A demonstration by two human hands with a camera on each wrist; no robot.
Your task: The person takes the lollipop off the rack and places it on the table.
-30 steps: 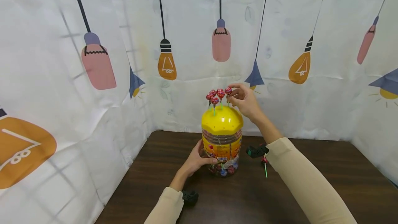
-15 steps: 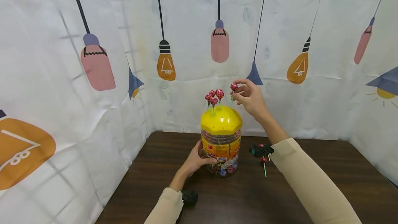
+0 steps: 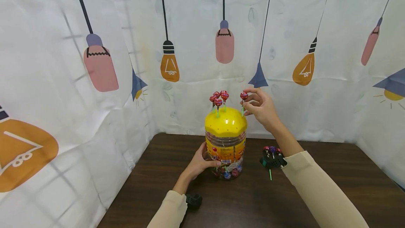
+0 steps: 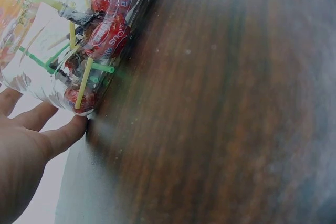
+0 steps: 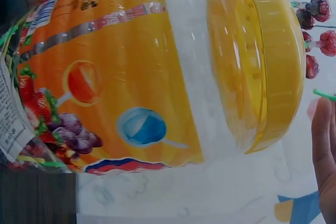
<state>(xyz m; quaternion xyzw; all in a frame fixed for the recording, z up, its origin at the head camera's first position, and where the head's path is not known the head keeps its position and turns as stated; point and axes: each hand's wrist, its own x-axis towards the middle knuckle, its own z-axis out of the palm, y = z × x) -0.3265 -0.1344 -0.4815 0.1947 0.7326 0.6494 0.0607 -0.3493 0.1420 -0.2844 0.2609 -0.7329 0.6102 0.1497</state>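
A clear candy jar [image 3: 225, 150] with a yellow lid [image 3: 226, 124] stands upright on the table, wrapped lollipops inside its base. Low on the jar's left side my left hand [image 3: 200, 161] holds it, thumb across the front; the left wrist view shows fingers against its lower end. Several red-wrapped lollipops [image 3: 218, 102] stand by their green sticks in the lid's top. My right hand [image 3: 261, 107] pinches another red lollipop [image 3: 244, 95] upright, just right of the lid. In the right wrist view its green stick [image 5: 324, 95] ends apart from the lid [image 5: 278, 61].
On the dark wooden table [image 3: 332, 185], several loose lollipops [image 3: 272, 149] lie right of the jar, partly hidden behind the right wrist's black camera [image 3: 273, 161]. Another black camera [image 3: 193, 201] sits on the left wrist. A printed white curtain [image 3: 190, 115] stands behind the table.
My right hand has moved right with the lollipop, away from the other standing lollipops, rising and then lowering beside the lid. The left hand and the jar have stayed in place.
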